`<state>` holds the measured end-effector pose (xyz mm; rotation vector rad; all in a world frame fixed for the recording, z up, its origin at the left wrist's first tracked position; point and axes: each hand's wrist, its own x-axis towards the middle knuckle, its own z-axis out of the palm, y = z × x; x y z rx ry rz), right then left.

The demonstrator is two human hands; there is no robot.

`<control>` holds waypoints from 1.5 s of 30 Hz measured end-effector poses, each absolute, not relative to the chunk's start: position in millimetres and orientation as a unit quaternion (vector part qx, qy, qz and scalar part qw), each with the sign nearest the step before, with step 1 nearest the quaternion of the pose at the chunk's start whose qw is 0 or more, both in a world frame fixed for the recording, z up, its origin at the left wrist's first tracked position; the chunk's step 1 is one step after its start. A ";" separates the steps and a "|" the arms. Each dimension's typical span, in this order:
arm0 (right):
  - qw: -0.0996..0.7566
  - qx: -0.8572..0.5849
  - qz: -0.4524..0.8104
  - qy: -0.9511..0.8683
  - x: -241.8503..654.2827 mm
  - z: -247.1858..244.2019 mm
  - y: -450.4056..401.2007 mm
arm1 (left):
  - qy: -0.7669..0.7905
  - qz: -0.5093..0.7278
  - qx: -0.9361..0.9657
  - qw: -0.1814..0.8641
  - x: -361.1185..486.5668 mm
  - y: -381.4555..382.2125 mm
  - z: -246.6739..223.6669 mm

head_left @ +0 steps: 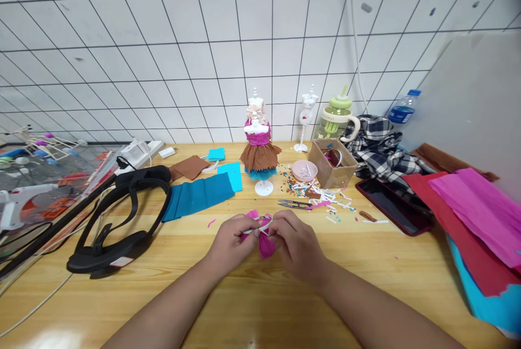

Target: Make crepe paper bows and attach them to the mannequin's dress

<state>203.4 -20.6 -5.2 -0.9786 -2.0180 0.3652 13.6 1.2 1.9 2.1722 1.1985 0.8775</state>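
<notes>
Near the middle of the table, my left hand (pixel 235 238) pinches a gathered piece of magenta crepe paper (pixel 266 247). My right hand (pixel 296 240) is closed at its other side, fingertips at a thin white strip (pixel 266 225) that curves over the paper. Just beyond my hands lie black-handled thread snips (pixel 295 204) with the blades pointing left. Behind them stands a small dress form (pixel 256 129) wearing a magenta bodice and a brown and blue ruffled paper skirt (pixel 260 158). My fingers partly hide the magenta paper.
Paper scraps (pixel 325 195), a pink dish (pixel 304 170) and a cardboard box (pixel 332 164) sit right of the dress form. A phone (pixel 393 205) and coloured paper sheets (pixel 480 219) lie at right. Teal paper (pixel 199 196) and a black headset strap (pixel 122 229) are at left.
</notes>
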 end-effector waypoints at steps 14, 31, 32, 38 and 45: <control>0.447 -0.387 0.144 -0.794 200.5 -5.5 -19.8 | 0.435 0.372 0.712 0.407 20.5 -1.1 3.1; 0.458 -0.368 0.178 -0.790 201.9 -6.7 -21.2 | 0.462 0.430 0.643 0.434 16.5 4.4 -4.1; 0.464 -0.363 0.180 -0.787 203.8 -6.0 -21.4 | 0.481 0.472 0.612 0.415 10.6 9.7 -2.7; 0.488 -0.406 0.213 -0.742 216.1 -7.5 -14.0 | 0.632 0.406 0.656 0.069 -44.3 46.5 8.7; 0.459 -0.447 0.316 -0.700 214.6 -19.6 -3.9 | 0.703 0.084 0.704 -0.064 -45.2 46.8 -9.3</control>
